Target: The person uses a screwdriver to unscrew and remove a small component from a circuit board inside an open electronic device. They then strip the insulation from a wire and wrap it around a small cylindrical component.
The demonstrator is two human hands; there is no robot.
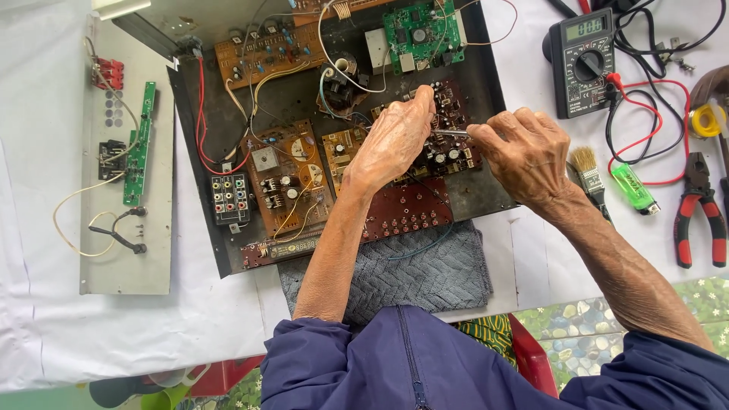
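Your left hand [395, 140] presses its fingertips together onto the dark circuit board [448, 156]; your right hand [524, 152] pinches a thin metal tool [452, 133], tip just beside the left fingers.

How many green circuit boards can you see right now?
2. A square green board sits at the chassis's top edge; a narrow green strip board lies on the grey panel at left. The hands may hide others.

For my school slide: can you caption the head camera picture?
Two hands, left hand and right hand, work a thin metal tool over circuit boards.
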